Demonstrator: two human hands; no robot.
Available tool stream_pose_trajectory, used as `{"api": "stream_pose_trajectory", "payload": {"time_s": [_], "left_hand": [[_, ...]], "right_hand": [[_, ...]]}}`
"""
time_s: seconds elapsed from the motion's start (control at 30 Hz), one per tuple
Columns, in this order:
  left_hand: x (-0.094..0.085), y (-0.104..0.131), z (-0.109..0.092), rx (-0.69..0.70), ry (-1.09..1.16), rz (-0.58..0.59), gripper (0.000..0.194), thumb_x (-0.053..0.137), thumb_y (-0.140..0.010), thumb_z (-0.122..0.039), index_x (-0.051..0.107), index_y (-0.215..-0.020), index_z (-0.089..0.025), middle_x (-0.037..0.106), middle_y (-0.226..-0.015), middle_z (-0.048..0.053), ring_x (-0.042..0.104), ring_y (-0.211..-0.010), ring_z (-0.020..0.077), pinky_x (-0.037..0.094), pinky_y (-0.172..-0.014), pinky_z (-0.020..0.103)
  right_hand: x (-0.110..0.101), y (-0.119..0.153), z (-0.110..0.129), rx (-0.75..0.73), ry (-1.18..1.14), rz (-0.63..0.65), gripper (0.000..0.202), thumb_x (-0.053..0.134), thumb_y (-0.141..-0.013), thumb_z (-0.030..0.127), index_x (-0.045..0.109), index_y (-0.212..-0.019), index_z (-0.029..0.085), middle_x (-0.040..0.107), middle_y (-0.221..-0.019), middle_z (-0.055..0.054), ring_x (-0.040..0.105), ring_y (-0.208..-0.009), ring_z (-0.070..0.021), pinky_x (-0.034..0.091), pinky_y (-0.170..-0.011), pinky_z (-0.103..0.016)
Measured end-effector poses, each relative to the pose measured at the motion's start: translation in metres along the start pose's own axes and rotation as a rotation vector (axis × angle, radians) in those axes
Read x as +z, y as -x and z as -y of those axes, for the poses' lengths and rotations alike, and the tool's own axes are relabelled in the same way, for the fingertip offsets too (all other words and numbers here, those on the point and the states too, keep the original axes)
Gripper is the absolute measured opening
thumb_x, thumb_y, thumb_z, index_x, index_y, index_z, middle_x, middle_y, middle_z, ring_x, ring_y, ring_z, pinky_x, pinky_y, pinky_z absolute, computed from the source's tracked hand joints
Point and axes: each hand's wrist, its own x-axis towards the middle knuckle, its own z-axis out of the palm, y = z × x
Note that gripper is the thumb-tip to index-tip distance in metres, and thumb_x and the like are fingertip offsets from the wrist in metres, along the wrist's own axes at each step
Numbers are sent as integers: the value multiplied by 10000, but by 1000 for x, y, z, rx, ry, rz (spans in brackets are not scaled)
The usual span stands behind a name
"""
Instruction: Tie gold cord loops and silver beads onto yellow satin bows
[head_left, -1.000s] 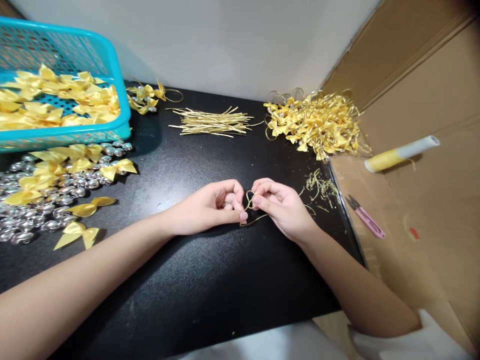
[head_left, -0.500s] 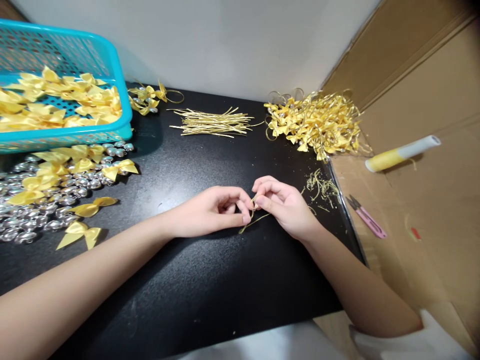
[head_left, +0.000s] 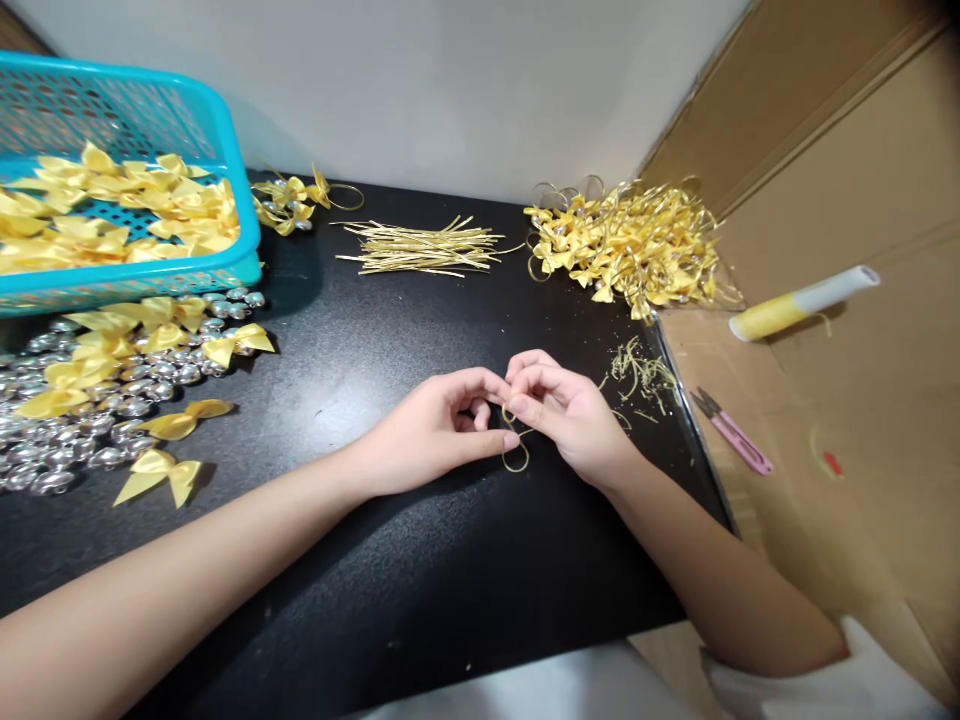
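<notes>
Clearly, I see the right hand (head_left: 566,420) pinching a gold string (head_left: 516,471) with thumb and forefinger, which loops just below them, closest to the left hand (head_left: 420,430), whose thumb and forefinger are spread apart.

Black table (head_left: 337,610): turquoise basket (head_left: 241,180), silver beads (head_left: 109,457), loose yellow bows (head_left: 157,474) left; small bow cluster (head_left: 289,208), gold cord bundle (head_left: 424,247), big bow pile (head_left: 630,245) along back; cord scraps (head_left: 637,368) near right edge.

Left hand (head_left: 431,435): is now sitting closer to the right hand (head_left: 570,420).
Gold string (head_left: 517,471): is now making a round loop below.
</notes>
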Motion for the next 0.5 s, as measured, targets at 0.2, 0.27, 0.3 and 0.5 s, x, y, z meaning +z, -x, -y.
{"api": "stream_pose_trajectory", "payload": {"time_s": [0.2, 0.27, 0.3, 0.5], "left_hand": [[4, -3, -1, -25, 148, 60, 195, 661, -822, -289, 581, -851, -114, 525, -716, -32, 468, -661, 81, 379, -638, 217], [3, -3, -1, -22, 172, 73, 193, 640, -848, -289, 609, -860, -99, 590, -755, -2, 477, -662, 74, 375, -626, 201], [2, -3, -1, -20, 172, 78, 199, 631, -860, -295, 622, -862, -96, 608, -759, 4, 460, -635, 64, 359, -596, 189], [-2, 0, 4, -1, 129, 59, 331, 561, -914, -395, 619, -736, -122, 446, -527, -66, 312, -476, 46, 233, -452, 178]], "right_hand": [[0, 0, 1, 21, -34, 5, 307, 746, -774, 446, 614, -724, 173, 484, -951, -30, 495, -725, -94, 484, -648, -256], [-1, 0, 0, 19, -42, 2, 309, 746, -770, 454, 615, -724, 178, 495, -960, -31, 494, -717, -95, 477, -618, -247], [-1, 0, -1, 16, -38, -3, 313, 746, -768, 461, 614, -723, 180, 501, -963, -33, 500, -726, -100, 480, -624, -250], [-2, -2, -1, 11, -3, -4, 320, 744, -769, 465, 615, -714, 178, 517, -927, -29, 526, -791, -114, 485, -732, -278]]}}
